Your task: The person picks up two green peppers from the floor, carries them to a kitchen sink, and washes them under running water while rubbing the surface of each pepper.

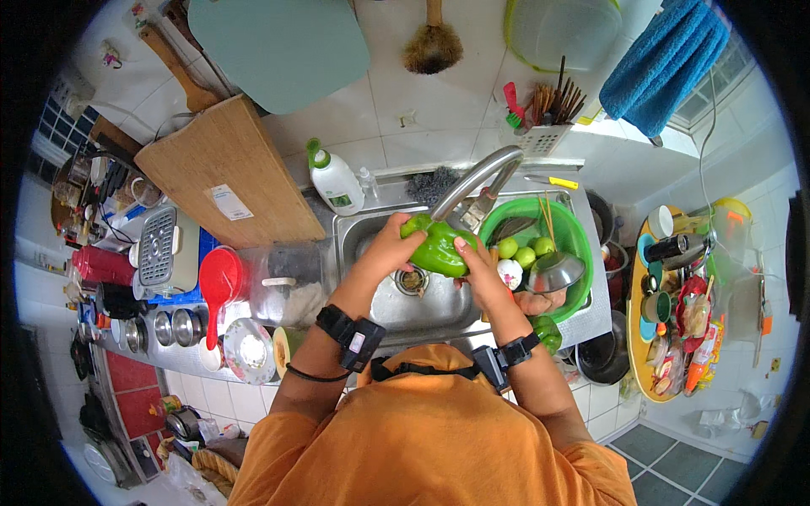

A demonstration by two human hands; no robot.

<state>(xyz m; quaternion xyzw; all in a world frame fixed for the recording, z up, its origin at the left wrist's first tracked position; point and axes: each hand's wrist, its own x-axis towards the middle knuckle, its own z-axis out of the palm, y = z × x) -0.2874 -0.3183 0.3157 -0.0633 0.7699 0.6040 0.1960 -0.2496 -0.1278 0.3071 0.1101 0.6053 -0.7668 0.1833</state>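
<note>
Over the stainless steel sink (pixel 417 310), both hands hold one large green bell pepper (pixel 441 248). My left hand (pixel 393 248) grips its left end, and my right hand (pixel 479 269) has its thumb on the right side. The spout of the curved metal faucet (pixel 471 180) reaches down to the pepper's top; whether water runs is hard to tell. Below lies the sink drain (pixel 411 280), holding some scraps. Right of the sink, a green plastic basket (pixel 585 278) contains several green round fruits (pixel 524 256), a metal bowl (pixel 557 272) and a garlic bulb (pixel 510 274). Another green pepper (pixel 545 335) lies near the basket's front.
A yellow-handled knife (pixel 560 183) lies behind the basket. Left of the sink stand a white bottle (pixel 337 183), a wooden cutting board (pixel 231 174), a red dipper (pixel 220 278) and a floral plate (pixel 250 351). A black pan (pixel 604 357) is at the right.
</note>
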